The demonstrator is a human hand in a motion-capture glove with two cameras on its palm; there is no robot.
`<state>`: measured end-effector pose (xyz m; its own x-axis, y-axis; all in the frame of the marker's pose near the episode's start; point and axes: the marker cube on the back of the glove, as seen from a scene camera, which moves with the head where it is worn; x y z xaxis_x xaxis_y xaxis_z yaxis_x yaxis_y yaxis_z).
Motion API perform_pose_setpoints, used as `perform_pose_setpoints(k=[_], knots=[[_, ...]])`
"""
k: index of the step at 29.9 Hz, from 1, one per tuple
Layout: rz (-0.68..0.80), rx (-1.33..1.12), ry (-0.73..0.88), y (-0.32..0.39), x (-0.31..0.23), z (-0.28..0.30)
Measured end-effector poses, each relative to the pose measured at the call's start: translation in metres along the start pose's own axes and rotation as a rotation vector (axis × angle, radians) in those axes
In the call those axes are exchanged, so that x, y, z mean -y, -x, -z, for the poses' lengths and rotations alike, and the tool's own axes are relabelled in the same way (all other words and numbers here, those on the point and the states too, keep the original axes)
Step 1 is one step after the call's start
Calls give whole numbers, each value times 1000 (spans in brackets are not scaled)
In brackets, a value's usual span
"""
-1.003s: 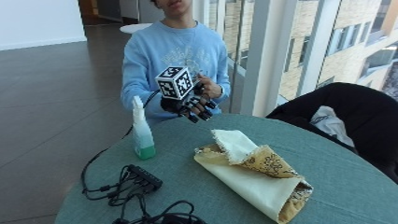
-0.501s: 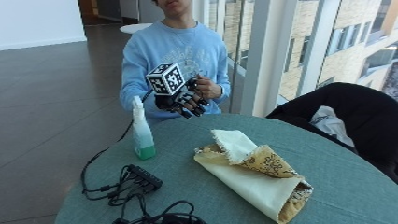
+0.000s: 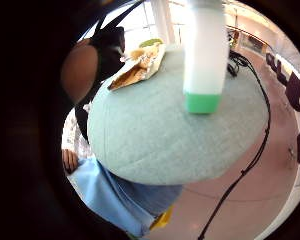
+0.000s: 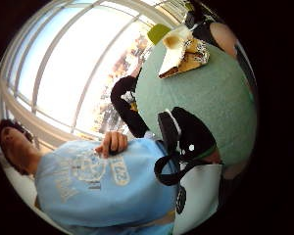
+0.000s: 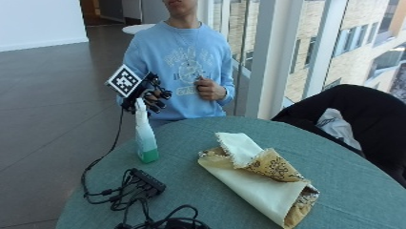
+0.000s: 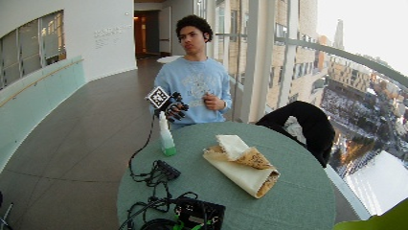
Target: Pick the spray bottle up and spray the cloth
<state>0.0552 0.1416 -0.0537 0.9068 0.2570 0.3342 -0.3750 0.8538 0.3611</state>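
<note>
A white spray bottle (image 5: pixel 145 136) with a green base stands upright near the left edge of the round green table (image 5: pixel 209 138). My gloved right hand (image 5: pixel 149 97) hovers at the bottle's spray head, its fingers loosely curled and nothing visibly gripped. The little finger side palm view has the bottle (image 3: pixel 205 55) close to the palm, still standing on the table (image 3: pixel 180 145). A folded cream and patterned cloth (image 5: pixel 254 176) lies in the middle of the table, well right of the bottle. The cloth (image 4: pixel 183 51) also appears in the thumb side view.
Black cables and a small black box (image 5: pixel 145 183) lie on the table in front of the bottle. A dark chair with a jacket (image 5: pixel 342 114) stands at the right. The person's bare left hand (image 5: pixel 206 88) is held at chest height.
My gloved hand has moved left from in front of the chest to the bottle's spray head. Bottle and cloth have not moved.
</note>
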Motion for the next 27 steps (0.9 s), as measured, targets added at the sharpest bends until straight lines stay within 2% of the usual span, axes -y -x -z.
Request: perform_pose_setpoints(k=[3,8,16,23,27], knots=[[-1,84,-61,-20,3,12],[25,178,-6,-52,5,25],[-170,381,-283,-82,31,27],[-264,413,-224,-105,48,21],[-265,431,-184,-111,61,12]])
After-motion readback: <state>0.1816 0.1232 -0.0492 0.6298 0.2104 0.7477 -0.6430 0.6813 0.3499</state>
